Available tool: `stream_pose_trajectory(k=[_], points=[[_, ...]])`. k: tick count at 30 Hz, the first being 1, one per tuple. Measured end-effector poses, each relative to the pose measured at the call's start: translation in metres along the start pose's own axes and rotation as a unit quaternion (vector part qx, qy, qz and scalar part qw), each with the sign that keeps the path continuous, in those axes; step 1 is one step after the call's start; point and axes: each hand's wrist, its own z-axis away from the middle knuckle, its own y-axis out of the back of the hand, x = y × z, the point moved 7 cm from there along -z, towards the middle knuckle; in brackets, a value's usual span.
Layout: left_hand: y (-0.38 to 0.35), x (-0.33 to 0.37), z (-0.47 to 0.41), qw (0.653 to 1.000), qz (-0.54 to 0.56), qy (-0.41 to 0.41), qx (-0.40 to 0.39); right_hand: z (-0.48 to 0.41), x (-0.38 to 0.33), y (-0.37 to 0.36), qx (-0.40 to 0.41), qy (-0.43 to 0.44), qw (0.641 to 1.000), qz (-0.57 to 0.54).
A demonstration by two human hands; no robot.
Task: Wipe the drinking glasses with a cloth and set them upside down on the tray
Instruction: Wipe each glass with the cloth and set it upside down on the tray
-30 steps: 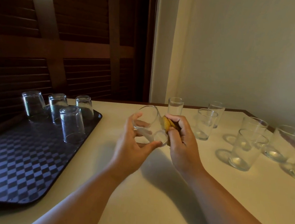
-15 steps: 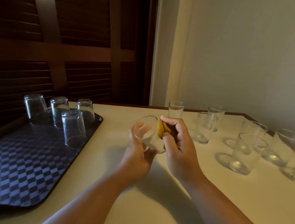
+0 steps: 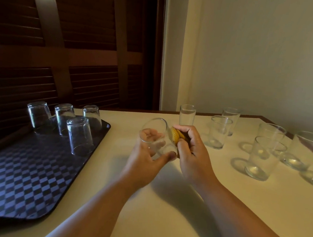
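My left hand (image 3: 145, 160) grips a clear drinking glass (image 3: 155, 135) held tilted above the table, its mouth turned up and to the left. My right hand (image 3: 192, 154) holds a bunched yellow cloth (image 3: 176, 135) pressed against the glass's side near its base. On the left lies a dark checkered tray (image 3: 25, 179) with several glasses (image 3: 79, 136) standing upside down at its far end. Several upright glasses (image 3: 261, 158) stand on the table to the right.
The cream table (image 3: 162, 221) runs to a pale wall at the right and back. Dark wooden louvred shutters (image 3: 64, 45) stand behind the tray. One tall glass (image 3: 187, 114) stands just behind my hands.
The glass has been turned in my left hand, its mouth now facing more up and left, while my right hand keeps the cloth against its side. Both hands stayed in place.
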Motion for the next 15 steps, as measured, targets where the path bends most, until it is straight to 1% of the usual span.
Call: stream_pose_trajectory(k=[1,2,5,7,10,11,13,15], points=[[0.000,-0.002,-0.001,1.000,0.006,0.004,-0.011,0.000,0.004,0.001,-0.002,-0.012,1.000,0.007],[0.000,-0.004,-0.001,1.000,-0.010,-0.002,-0.019,0.001,0.004,0.000,-0.005,-0.014,1.000,0.005],[-0.001,-0.006,-0.001,0.997,-0.059,-0.031,-0.036,0.006,-0.009,-0.005,-0.015,0.022,0.999,-0.029],[-0.002,-0.003,-0.001,0.997,-0.053,-0.045,-0.023,0.006,-0.013,-0.005,-0.014,0.037,0.999,-0.035],[-0.001,0.004,-0.001,0.996,-0.038,-0.078,0.005,-0.001,0.003,0.002,-0.008,-0.005,1.000,-0.022],[-0.001,0.006,0.000,0.996,-0.035,-0.084,0.004,-0.001,0.007,0.002,-0.011,-0.019,0.999,-0.024],[-0.004,0.005,0.001,0.995,-0.048,-0.085,-0.019,0.001,0.005,0.000,-0.014,-0.011,0.999,-0.041],[-0.009,0.001,0.001,0.992,-0.084,-0.077,-0.052,0.004,-0.007,-0.004,-0.011,0.019,0.997,-0.070]])
